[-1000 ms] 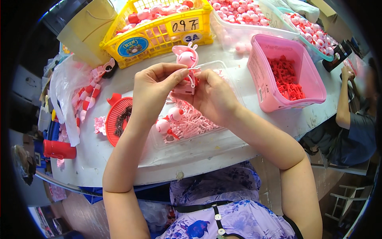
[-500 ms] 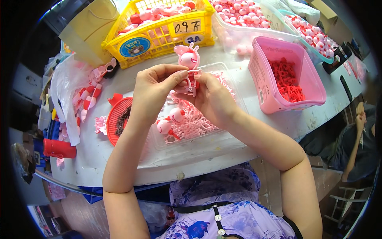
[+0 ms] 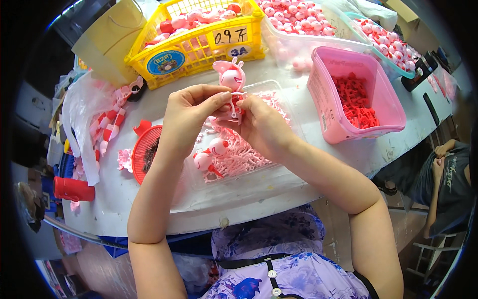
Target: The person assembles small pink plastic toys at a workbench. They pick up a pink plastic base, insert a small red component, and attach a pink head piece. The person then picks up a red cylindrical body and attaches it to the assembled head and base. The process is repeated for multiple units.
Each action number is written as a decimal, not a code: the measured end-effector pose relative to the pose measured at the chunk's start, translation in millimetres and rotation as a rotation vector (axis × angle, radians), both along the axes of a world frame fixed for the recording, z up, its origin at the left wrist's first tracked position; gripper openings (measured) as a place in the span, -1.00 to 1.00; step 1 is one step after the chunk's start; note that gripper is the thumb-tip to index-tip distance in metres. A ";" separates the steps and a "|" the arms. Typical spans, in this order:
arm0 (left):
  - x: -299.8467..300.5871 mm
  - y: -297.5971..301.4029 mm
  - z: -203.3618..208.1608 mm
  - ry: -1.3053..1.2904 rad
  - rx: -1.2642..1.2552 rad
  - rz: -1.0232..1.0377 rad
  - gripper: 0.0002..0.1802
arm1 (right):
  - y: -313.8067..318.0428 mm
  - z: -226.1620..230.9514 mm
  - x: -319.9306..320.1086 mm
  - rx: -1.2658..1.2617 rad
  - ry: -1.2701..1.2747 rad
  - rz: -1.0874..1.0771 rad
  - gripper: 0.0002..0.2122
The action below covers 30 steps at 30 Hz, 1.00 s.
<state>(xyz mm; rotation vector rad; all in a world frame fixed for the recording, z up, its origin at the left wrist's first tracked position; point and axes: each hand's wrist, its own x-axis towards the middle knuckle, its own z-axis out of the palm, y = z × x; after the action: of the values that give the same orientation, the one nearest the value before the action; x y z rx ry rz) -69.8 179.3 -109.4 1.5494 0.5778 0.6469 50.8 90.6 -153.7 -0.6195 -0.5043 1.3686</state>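
A pink toy figure (image 3: 231, 79) with a round head, two ears and a red body is held up between my hands, above a clear plastic tray (image 3: 291, 99). My left hand (image 3: 191, 107) closes its thumb and forefinger on a thin pale pink limb-like strip at the figure's body. Gripping the body from the other side, my right hand (image 3: 264, 122) has its thumb pressed near the same strip. The figure's lower part is mostly hidden by my fingers. Beneath, the tray holds many small pink limb pieces (image 3: 244, 152) and two round-headed toy parts (image 3: 218, 146).
Beyond my hands stands a yellow basket (image 3: 199, 52) of pink and red parts. Clear bins (image 3: 318, 42) of round heads sit behind a pink tub (image 3: 318, 99) with red pieces. At left are a red sieve (image 3: 142, 142) and a red cylinder (image 3: 73, 189). Another person (image 3: 443, 174) sits at right.
My hands and the figure appear slightly lower and to the left, along with much of the table scene. The grip looks the same. The person at right has shifted their arms.
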 end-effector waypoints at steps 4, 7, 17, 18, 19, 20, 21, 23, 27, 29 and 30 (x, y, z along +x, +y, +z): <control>0.3 -2.3 1.0 0.011 0.038 0.014 -0.79 | 0.1 0.4 1.5 -0.003 -0.002 0.008 -0.73; 1.5 -4.4 -0.4 0.016 0.107 0.023 -0.79 | -0.7 1.0 2.7 0.008 -0.002 0.024 -0.73; 1.9 -5.1 0.0 -0.006 0.144 0.015 -0.80 | 0.0 -0.8 3.0 0.062 -0.028 0.048 -0.67; 2.2 -5.7 1.0 -0.022 0.122 0.013 -0.80 | -0.8 -1.1 3.5 0.082 -0.044 0.044 -0.68; 2.4 -6.8 2.2 -0.038 0.101 0.010 -0.80 | 0.3 -3.8 4.4 0.095 -0.060 0.065 -0.68; 2.7 -7.9 3.7 -0.054 0.080 0.007 -0.80 | 0.1 -2.0 4.3 0.086 -0.068 0.061 -0.68; 1.9 -8.8 4.5 -0.041 0.065 0.011 -0.80 | 0.1 -2.0 2.6 0.070 -0.071 0.059 -0.68; 3.0 -6.2 2.6 -0.042 0.042 -0.010 -0.80 | -0.5 0.2 1.6 0.062 -0.067 0.048 -0.68; 2.4 -8.7 0.7 -0.056 0.061 -0.009 -0.80 | -0.4 1.2 0.6 0.050 -0.075 0.047 -0.66; 2.2 -10.2 -0.6 -0.082 0.085 -0.014 -0.79 | -0.6 2.8 -1.1 0.048 -0.078 0.040 -0.65; 2.5 -11.8 0.2 -0.086 0.083 -0.013 -0.79 | -1.3 3.2 -1.0 0.059 -0.076 0.040 -0.65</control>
<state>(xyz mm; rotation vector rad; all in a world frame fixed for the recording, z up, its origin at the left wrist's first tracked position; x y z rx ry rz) -67.3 167.5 -109.2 1.5930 0.4812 0.7315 49.7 89.4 -150.5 -0.6178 -0.6193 1.3669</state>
